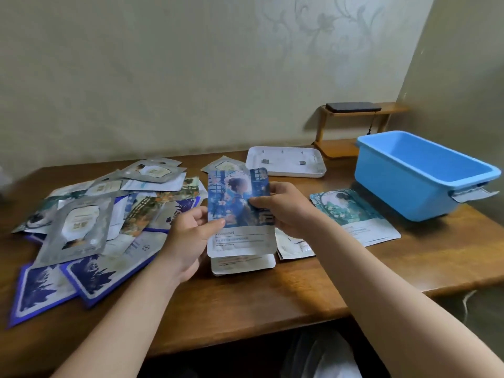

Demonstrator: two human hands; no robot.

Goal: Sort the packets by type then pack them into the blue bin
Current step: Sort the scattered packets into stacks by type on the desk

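Both hands hold a blue picture packet (236, 203) upright above the table's middle. My left hand (191, 236) pinches its left edge with the thumb on the front. My right hand (283, 205) grips its right edge. Under it lies a white packet (242, 264). A green picture packet (351, 211) lies flat to the right, beside the blue bin (425, 184), whose inside looks bare. A loose heap of mixed packets (103, 222) covers the table's left side: silver ones, dark blue ones (43, 290) and orange picture ones.
A white tray (286, 170) sits at the back, behind the held packet. A small wooden shelf (354, 124) with a dark phone on it stands in the back right corner. The table's front edge (245, 331) runs below my forearms.
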